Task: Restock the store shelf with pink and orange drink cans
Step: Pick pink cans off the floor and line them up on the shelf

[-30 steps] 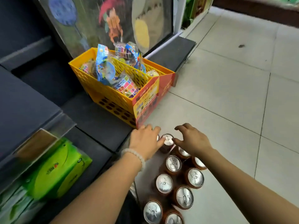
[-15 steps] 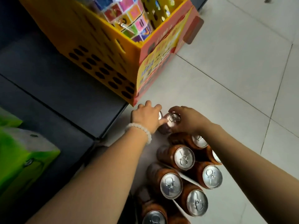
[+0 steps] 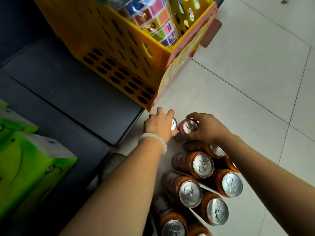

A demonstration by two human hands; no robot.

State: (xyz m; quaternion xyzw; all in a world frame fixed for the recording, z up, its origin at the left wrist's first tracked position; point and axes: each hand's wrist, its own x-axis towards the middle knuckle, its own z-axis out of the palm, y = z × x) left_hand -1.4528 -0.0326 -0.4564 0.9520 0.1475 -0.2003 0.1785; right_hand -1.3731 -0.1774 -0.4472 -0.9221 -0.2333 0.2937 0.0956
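Several orange drink cans (image 3: pixel 202 165) with silver tops stand in two rows on the tiled floor (image 3: pixel 247 68). At the far end of the rows stands a pink can (image 3: pixel 189 126). My right hand (image 3: pixel 207 127) is wrapped around that pink can from the right. My left hand (image 3: pixel 160 125), with a white bead bracelet on the wrist, covers another can (image 3: pixel 173 123) just left of it; only a sliver of that can's silver top shows. The two hands nearly touch.
A yellow perforated crate (image 3: pixel 119 53) full of colourful toys stands on the dark low shelf base (image 3: pixel 68 92), just beyond my hands. Green tissue packs (image 3: pixel 29 167) sit at the left. Pale floor tiles stretch to the right.
The view has tilted down and moved closer to the cans. My right hand went from hovering over the far can to closing around it. My left hand stays on its can.
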